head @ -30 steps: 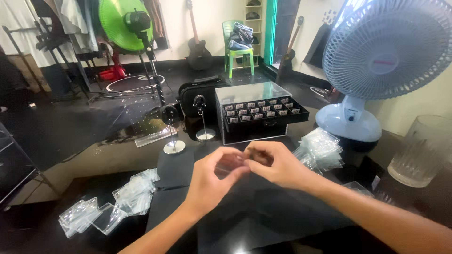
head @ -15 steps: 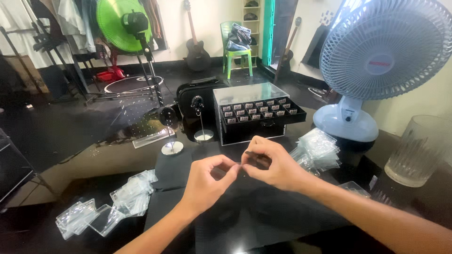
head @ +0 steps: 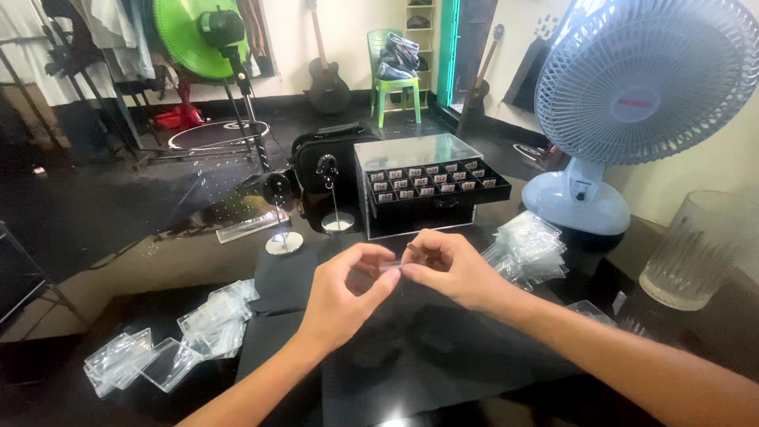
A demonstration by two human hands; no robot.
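On the black table (head: 182,395), everything is sitting around a dark mat (head: 443,356) that the hands are working over. Going by size: the big pale blue desk fan (head: 644,79) is standing at the far right, and a ribbed clear tumbler (head: 696,249) is sitting just in front of it near the table edge. Dead centre at the back, a clear acrylic drawer box (head: 419,182) is sitting with one drawer pulled open, showing rows of little dark compartments with small labelled pieces in them. Two slim round-based display stands (head: 281,213) are standing to its left.

Then the smaller stuff: a heap of small clear plastic pouches (head: 526,249) is piling up on the right beside the fan base, and a looser scatter of the same pouches (head: 170,344) is lying at the left.

My left hand (head: 348,292) and right hand (head: 451,265) are meeting over the mat, both pinching shut on one tiny clear piece (head: 389,266) held between the fingertips, in the air just in front of the open drawer. I can't tell exactly what it is, too small, maybe a pouch or a bit of jewellery packing.

As for progress, I'm guessing I'm mid-batch: plenty of pouches are lying on both sides, the drawer looks well stocked, and this one piece is still in hand, not set down anywhere yet.
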